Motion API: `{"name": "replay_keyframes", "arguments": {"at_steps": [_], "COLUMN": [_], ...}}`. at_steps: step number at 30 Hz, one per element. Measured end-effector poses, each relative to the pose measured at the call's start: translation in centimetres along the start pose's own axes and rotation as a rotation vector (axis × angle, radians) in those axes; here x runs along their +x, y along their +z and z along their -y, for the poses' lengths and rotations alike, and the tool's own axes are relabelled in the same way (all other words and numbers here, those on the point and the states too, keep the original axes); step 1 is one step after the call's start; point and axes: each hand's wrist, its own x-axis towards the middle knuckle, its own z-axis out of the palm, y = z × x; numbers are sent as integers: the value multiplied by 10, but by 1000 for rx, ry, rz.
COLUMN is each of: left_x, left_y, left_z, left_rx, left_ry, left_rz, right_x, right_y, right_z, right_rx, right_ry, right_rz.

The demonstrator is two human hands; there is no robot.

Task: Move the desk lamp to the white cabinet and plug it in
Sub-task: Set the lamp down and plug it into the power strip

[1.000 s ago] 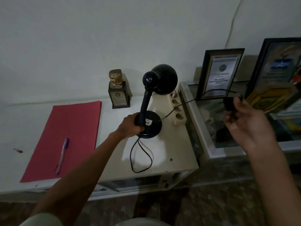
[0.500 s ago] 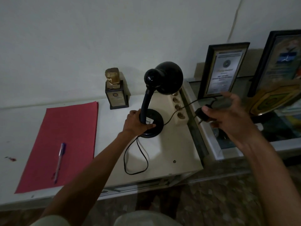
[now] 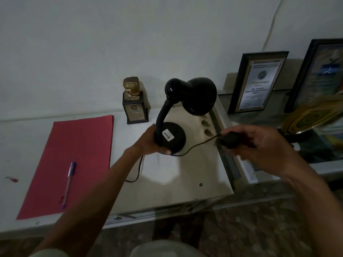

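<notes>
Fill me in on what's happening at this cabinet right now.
A person is setting up a black desk lamp on the white cabinet. The left hand grips the lamp at its base and lower neck. The right hand holds the black plug just beside the power strip at the cabinet's right edge, not yet pushed into a socket. The cord runs from the base to the plug. A red folder with a pen lies to the left.

Dim, flat lighting throughout. Soft shadows on the counter. Wide-angle bending at edges; slight blur at the right hand.
</notes>
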Motion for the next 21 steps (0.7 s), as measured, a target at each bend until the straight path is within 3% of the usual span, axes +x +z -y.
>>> {"name": "replay_keyframes", "arguments": {"at_steps": [2,6,11,17,21], "left_x": [-15,-30,-17,-2,4], "left_y": [11,44,67,65,80], "left_z": [3,-13,-49,-63,-63], "left_rx": [94,259,70,65,205], "left_ry": [-29,-231,-491,-683,-690], "left_rz": [-36,-343,-440,-367,-506], "right_x": [-7,-20,-58,-78,-50], "right_y": [-6,-27,-70,-106,-81], "right_z": [8,12,-2,-41,-34], "right_rx": [-133,-220,-287,-323,-283], "right_ry": [-55,-72,-79,190,181], "right_rz": [-62,-166,-17,30,164]}}
